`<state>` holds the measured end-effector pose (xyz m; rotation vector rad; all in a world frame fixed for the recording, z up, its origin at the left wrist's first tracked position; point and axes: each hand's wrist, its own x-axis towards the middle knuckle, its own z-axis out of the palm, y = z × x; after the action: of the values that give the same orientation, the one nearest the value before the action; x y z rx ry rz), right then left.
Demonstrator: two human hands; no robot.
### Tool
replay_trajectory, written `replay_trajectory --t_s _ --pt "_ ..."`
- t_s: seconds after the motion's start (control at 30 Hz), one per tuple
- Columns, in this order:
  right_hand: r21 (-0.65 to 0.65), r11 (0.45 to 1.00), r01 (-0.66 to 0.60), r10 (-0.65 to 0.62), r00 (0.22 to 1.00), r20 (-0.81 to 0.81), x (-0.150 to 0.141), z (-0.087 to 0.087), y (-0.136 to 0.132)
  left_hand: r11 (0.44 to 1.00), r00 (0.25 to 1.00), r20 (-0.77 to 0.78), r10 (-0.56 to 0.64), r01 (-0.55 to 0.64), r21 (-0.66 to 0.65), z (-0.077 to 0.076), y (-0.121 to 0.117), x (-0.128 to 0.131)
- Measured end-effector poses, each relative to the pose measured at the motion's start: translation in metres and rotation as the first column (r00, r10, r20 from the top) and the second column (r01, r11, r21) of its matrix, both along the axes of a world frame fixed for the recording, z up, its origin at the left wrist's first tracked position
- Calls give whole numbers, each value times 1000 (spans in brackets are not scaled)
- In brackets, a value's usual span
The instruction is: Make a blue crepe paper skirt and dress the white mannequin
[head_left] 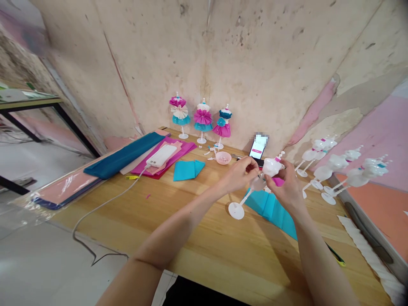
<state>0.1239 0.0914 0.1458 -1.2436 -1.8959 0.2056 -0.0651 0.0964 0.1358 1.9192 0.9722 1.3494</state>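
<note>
A small white dress-form mannequin [272, 167] with a pink neck band is tilted over the table, its round base [236, 211] toward the lower left. My right hand [288, 187] grips its torso from the right side, thumb in front. At the waist, my left hand [244, 174] has thumb and fingers pinched together; whatever is between them is too small to make out. Beneath the mannequin lies a folded turquoise sheet [276, 214], with a bit of magenta material [278, 182] by my right hand.
Three dressed mannequins [203, 119] stand along the wall; several bare ones [338, 165] are at right. A phone [257, 147] leans behind a pink bowl [223, 158]. Coloured sheets [127, 155] and a cabled white device [162, 155] lie left. A cutter [336, 255] lies near my right forearm.
</note>
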Motion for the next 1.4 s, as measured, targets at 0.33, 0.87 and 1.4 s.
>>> replay_trajectory --t_s 0.33,0.87,1.4 --pt "-46 997 -61 53 986 -161 1 -2 2 988 984 122 -127 136 -69 -6 -1 10" --pt "-245 830 -502 338 800 -495 6 -11 15 879 881 458 -118 307 -365 -15 12 7" --pt "-276 836 -475 298 814 -498 9 -11 19 723 791 592 -156 499 -477 -40 16 24"
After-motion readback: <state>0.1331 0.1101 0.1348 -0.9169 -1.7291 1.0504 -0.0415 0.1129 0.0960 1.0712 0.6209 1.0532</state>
